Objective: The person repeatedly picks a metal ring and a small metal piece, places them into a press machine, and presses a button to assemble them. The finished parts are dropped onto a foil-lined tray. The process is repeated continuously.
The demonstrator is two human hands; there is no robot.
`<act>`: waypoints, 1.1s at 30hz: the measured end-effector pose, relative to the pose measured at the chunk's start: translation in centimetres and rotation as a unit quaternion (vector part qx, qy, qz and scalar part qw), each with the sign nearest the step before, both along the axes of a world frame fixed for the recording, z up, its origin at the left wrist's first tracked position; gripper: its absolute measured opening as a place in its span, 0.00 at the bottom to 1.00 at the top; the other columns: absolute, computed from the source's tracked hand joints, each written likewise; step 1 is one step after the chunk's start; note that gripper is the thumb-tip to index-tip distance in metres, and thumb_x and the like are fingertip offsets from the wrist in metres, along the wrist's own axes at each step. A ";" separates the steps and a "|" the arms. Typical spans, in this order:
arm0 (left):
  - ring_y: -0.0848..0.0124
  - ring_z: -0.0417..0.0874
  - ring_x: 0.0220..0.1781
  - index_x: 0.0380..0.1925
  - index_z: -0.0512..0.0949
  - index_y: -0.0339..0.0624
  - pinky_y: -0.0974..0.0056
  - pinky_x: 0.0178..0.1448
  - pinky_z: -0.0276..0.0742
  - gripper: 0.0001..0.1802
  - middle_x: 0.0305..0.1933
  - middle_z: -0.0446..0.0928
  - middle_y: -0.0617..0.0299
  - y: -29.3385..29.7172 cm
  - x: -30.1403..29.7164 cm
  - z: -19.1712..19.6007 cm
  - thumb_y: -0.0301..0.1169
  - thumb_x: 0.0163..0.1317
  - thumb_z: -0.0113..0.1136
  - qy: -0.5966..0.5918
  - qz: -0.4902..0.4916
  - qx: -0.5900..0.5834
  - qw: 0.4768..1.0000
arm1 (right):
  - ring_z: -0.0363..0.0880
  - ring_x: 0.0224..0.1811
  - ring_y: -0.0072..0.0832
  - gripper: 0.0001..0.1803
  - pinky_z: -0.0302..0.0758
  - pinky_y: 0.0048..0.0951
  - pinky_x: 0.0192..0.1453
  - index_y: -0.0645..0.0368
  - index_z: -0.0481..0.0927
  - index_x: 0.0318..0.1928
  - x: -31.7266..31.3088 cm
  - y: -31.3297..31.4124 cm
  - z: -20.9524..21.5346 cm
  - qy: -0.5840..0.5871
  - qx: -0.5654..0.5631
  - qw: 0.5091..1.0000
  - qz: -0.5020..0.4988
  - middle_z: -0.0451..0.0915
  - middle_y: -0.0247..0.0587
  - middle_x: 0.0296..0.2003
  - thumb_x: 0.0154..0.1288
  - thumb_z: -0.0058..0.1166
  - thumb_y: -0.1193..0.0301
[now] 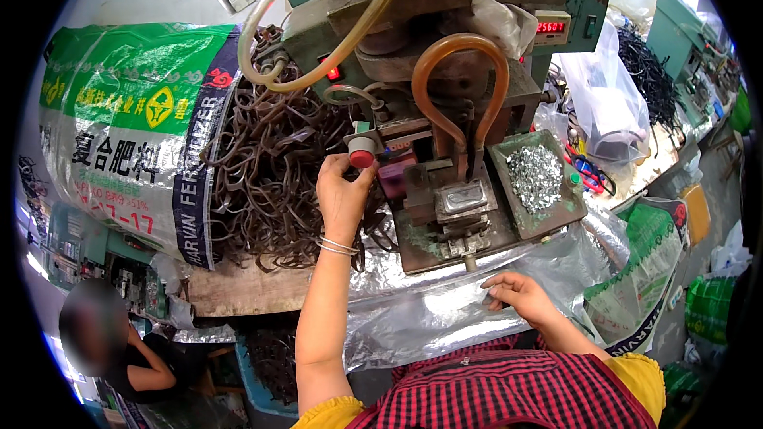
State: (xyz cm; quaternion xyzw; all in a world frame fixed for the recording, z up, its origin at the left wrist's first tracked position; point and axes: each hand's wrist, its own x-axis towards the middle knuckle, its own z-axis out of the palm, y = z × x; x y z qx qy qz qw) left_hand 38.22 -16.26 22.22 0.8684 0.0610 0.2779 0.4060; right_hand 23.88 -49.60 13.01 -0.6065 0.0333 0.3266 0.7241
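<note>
My left hand [343, 195] reaches up to a red push button [361, 159] on the front of a green press [389, 24]. Its thumb and fingers close around the button's lower side. Below the machine's front edge hovers my right hand [518, 297], its fingers curled and thumb near the fingertips. A dark bit shows at those fingertips, too small to name. In the middle of the press bed sits a metal die block [463, 197], under tongs with a looped orange-brown handle [459, 46]. Beside it, a tray [548, 226] holds many small silvery metal pieces [535, 177].
Dark curved strips [270, 167] are heaped left of the press, spilling from a green and white woven sack [135, 143]. Silvery sheeting [421, 318] covers the near table edge. Pliers [592, 175] and a plastic bag [608, 103] lie to the right. Another person [135, 373] sits lower left.
</note>
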 end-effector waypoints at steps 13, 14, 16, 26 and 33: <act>0.55 0.80 0.38 0.31 0.80 0.31 0.59 0.45 0.74 0.13 0.35 0.78 0.52 0.3 0.2 -0.1 0.30 0.53 0.70 -0.005 -0.010 0.018 1.000 | 0.81 0.36 0.21 0.13 0.78 0.25 0.45 0.64 0.80 0.53 0.1 0.5 -0.7 0.003 -0.010 1.000 0.002 0.84 0.37 0.36 0.72 0.54 0.72; 0.54 0.80 0.38 0.31 0.80 0.30 0.59 0.46 0.74 0.13 0.35 0.78 0.52 0.3 0.2 -0.2 0.30 0.53 0.70 -0.004 -0.008 0.022 1.000 | 0.81 0.36 0.21 0.13 0.78 0.25 0.45 0.64 0.80 0.53 0.1 0.5 -0.7 0.003 -0.007 1.000 0.001 0.84 0.37 0.36 0.72 0.54 0.72; 0.54 0.80 0.38 0.31 0.80 0.30 0.59 0.46 0.74 0.13 0.35 0.78 0.52 0.4 0.2 -0.2 0.30 0.53 0.69 -0.005 -0.005 0.027 1.000 | 0.81 0.36 0.21 0.13 0.78 0.24 0.45 0.64 0.80 0.53 0.2 0.5 -0.8 0.002 -0.004 1.000 0.002 0.84 0.36 0.35 0.72 0.54 0.72; 0.54 0.80 0.40 0.31 0.79 0.29 0.60 0.48 0.74 0.12 0.36 0.78 0.50 0.6 0.3 -0.7 0.28 0.52 0.68 -0.009 -0.018 0.002 1.000 | 0.81 0.36 0.21 0.13 0.78 0.24 0.44 0.65 0.80 0.53 0.1 0.5 -1.2 0.000 -0.009 1.000 0.001 0.83 0.36 0.35 0.72 0.55 0.72; 0.54 0.80 0.39 0.31 0.79 0.30 0.60 0.47 0.74 0.13 0.35 0.78 0.51 -0.1 -0.1 -0.1 0.29 0.52 0.69 -0.033 -0.014 0.004 0.999 | 0.81 0.35 0.20 0.12 0.78 0.23 0.44 0.64 0.80 0.52 0.2 0.6 -1.3 0.000 -0.024 1.000 0.008 0.83 0.35 0.35 0.72 0.55 0.72</act>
